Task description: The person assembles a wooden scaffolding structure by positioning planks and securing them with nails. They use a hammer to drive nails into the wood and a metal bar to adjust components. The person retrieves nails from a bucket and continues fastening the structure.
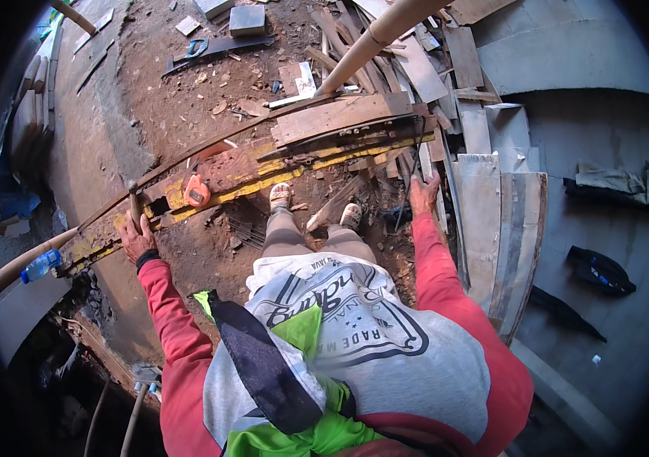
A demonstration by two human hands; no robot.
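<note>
My left hand [138, 238] closes round the short handle of a hammer [135, 202], at the left part of a long rusty, yellow-edged beam [225, 169]. An orange tape measure [196, 190] rests on that beam, to the right of the hammer. Off the beam's right end, my right hand [424, 195] is beside a thin dark rod [416, 156], which runs down to its fingers. Thumb and fingers look apart there; their grip on the rod is unclear. Along the beam's far right side lie a wooden plank [341, 119] and dark thin bars [339, 139].
A blue-handled handsaw [218, 52] lies on the dirt near a grey block [247, 20]. A wooden pole [381, 36] slants across the upper middle. Scrap boards [480, 221] are heaped at the right. A water bottle [41, 265] sits at the beam's left end.
</note>
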